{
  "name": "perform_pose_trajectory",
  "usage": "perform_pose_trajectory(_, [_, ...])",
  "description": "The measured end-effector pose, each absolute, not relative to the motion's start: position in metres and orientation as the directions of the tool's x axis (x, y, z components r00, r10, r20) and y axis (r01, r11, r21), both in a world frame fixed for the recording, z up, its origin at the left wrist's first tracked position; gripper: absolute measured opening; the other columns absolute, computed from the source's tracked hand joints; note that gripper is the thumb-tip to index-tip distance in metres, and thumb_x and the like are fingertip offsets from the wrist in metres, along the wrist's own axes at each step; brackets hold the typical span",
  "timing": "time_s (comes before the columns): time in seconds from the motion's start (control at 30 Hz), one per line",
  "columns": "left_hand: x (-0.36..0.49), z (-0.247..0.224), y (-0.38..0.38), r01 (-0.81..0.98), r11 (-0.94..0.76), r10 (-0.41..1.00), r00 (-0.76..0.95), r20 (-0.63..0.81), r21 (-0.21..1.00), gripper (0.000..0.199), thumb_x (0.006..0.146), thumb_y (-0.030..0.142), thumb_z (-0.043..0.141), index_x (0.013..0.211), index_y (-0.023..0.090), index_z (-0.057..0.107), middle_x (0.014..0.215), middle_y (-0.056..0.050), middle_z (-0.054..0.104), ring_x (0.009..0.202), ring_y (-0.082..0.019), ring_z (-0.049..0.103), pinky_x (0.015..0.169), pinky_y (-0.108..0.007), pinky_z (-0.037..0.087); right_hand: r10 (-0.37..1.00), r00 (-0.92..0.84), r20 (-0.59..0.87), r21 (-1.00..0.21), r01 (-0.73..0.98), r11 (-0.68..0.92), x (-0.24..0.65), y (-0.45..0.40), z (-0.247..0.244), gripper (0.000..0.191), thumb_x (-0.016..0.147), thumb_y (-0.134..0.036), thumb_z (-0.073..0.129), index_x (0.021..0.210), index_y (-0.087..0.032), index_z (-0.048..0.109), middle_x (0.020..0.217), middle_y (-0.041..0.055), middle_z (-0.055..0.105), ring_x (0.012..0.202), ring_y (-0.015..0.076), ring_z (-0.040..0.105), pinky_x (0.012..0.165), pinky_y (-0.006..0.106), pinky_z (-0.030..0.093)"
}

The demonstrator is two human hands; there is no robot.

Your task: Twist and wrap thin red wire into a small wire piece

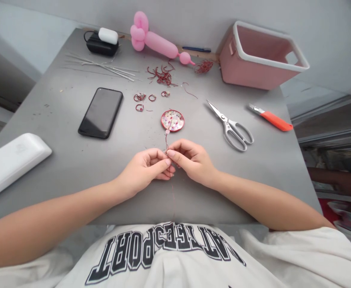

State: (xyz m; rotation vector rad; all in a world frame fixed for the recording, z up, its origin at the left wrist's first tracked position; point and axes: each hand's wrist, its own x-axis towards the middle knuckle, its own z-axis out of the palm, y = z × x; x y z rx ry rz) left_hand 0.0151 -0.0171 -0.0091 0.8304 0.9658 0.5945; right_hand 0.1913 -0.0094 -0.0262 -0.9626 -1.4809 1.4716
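Dark red cord [166,140] runs from a pale bead [167,131] down between my fingertips, and its thin tail hangs below them. My left hand [147,170] is closed, thumb and forefinger pinched on the cord. Beside it, touching at the fingertips, my right hand [193,160] pinches the same cord a little higher. Just beyond the bead sits a round red-rimmed dish [177,120] filled with small pale and coloured beads; some cord lies over it. Several small red cord rings [139,97] rest on the grey table [127,132], farther off to the left.
Scissors [232,128] and an orange cutter [274,120] lie on the right, a phone [101,113] and white case [16,164] on the left. Behind are thin wires [103,67], cord scraps [163,76], a pink balloon [161,45], a black object [101,45] and a pink bin [250,72].
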Motion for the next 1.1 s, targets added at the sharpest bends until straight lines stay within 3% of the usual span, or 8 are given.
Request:
perform_pose_trajectory(0.17, [0.015, -0.005, -0.016, -0.036, 0.559, 0.746, 0.458, -0.483, 0.828, 0.027, 0.079, 0.036, 0.078, 0.079, 0.014, 0.062, 0.079, -0.001, 0.07, 0.075, -0.012, 0.068, 0.073, -0.025, 0.058, 0.923, -0.384, 0.034, -0.999, -0.05, 0.016, 0.191, -0.01, -0.026, 0.024, 0.09, -0.04, 0.064, 0.084, -0.018, 0.059, 0.071, -0.0014, 0.06, 0.059, 0.0081, 0.056, 0.056, 0.023, 0.05])
perform_pose_trajectory(0.37, [0.01, -0.004, -0.012, -0.135, 0.477, 0.845, 0.343, -0.411, 0.868, 0.013, 0.081, 0.025, 0.07, 0.086, 0.018, 0.061, 0.071, 0.005, 0.056, 0.054, -0.007, 0.051, 0.055, -0.024, 0.057, 0.934, -0.357, 0.026, -1.0, -0.025, 0.018, 0.193, -0.009, -0.025, 0.025, 0.089, -0.04, 0.065, 0.082, -0.017, 0.059, 0.069, -0.0023, 0.055, 0.059, 0.0072, 0.048, 0.056, 0.022, 0.042])
perform_pose_trajectory(0.47, [0.007, -0.005, -0.008, -0.215, 0.334, 0.928, 0.246, -0.28, 0.918, 0.014, 0.082, 0.023, 0.07, 0.095, 0.019, 0.066, 0.086, 0.001, 0.064, 0.062, -0.008, 0.054, 0.053, -0.02, 0.054, 0.921, -0.39, -0.014, -1.0, -0.013, -0.021, 0.192, -0.01, -0.024, 0.028, 0.089, -0.043, 0.064, 0.083, -0.017, 0.058, 0.066, -0.0033, 0.052, 0.055, 0.0068, 0.044, 0.051, 0.021, 0.038])
perform_pose_trajectory(0.6, [0.006, -0.005, -0.005, -0.174, 0.2, 0.96, 0.23, -0.157, 0.964, 0.026, 0.083, 0.028, 0.075, 0.107, 0.02, 0.07, 0.108, -0.005, 0.072, 0.083, -0.013, 0.066, 0.065, -0.022, 0.058, 0.895, -0.443, -0.058, -0.998, 0.002, -0.063, 0.189, -0.014, -0.024, 0.03, 0.09, -0.045, 0.061, 0.082, -0.017, 0.057, 0.063, -0.0042, 0.05, 0.054, 0.0069, 0.043, 0.05, 0.021, 0.038])
perform_pose_trajectory(0.83, [0.006, -0.006, -0.004, -0.049, 0.176, 0.967, 0.194, -0.164, 0.983, 0.028, 0.078, 0.036, 0.081, 0.098, 0.017, 0.075, 0.091, -0.004, 0.078, 0.082, -0.017, 0.072, 0.076, -0.027, 0.059, 0.906, -0.418, -0.064, -0.998, 0.029, -0.057, 0.191, -0.011, -0.024, 0.025, 0.089, -0.042, 0.065, 0.088, -0.016, 0.062, 0.07, -0.0023, 0.058, 0.057, 0.0067, 0.047, 0.053, 0.022, 0.041])
perform_pose_trajectory(1.0, [0.007, -0.006, -0.003, 0.001, 0.218, 0.938, 0.275, -0.21, 0.976, 0.029, 0.073, 0.036, 0.083, 0.094, 0.018, 0.077, 0.09, -0.004, 0.079, 0.08, -0.018, 0.072, 0.077, -0.029, 0.059, 0.955, -0.296, 0.038, -0.999, -0.016, 0.035, 0.2, -0.001, -0.018, 0.023, 0.086, -0.037, 0.07, 0.098, -0.018, 0.066, 0.086, 0.0012, 0.067, 0.066, 0.0081, 0.054, 0.059, 0.023, 0.045])
perform_pose_trajectory(1.1, [0.008, -0.006, -0.003, 0.044, 0.232, 0.912, 0.338, -0.233, 0.972, 0.028, 0.073, 0.037, 0.082, 0.092, 0.017, 0.077, 0.084, -0.003, 0.078, 0.076, -0.018, 0.071, 0.077, -0.032, 0.059, 0.946, -0.315, 0.069, -0.997, 0.012, 0.076, 0.204, 0.004, -0.015, 0.018, 0.084, -0.036, 0.072, 0.09, -0.019, 0.069, 0.087, 0.0024, 0.066, 0.072, 0.0101, 0.057, 0.059, 0.024, 0.045])
